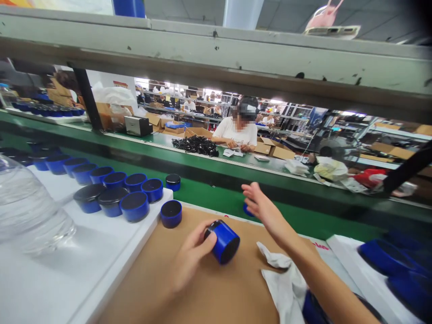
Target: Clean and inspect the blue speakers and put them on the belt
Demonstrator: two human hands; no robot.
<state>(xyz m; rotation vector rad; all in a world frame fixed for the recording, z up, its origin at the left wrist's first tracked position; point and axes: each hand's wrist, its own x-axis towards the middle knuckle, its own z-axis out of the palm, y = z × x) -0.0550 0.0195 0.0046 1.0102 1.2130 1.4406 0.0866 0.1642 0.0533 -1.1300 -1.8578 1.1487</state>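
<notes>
My left hand is closed around a small blue cylindrical speaker, tilted so that one black round end faces right and down. It is held above a brown cardboard sheet. My right hand is raised over the sheet's far edge, fingers stretched out and nothing in them. Partly hidden behind it, another blue speaker sits on the green belt. A crumpled white cloth lies under my right forearm. One upright speaker stands at the sheet's far left corner.
Several blue speakers stand in rows on a white foam board at left, near a clear plastic bottle. More speakers fill the right side. A shelf beam spans above. Across the belt sits a person by black cables.
</notes>
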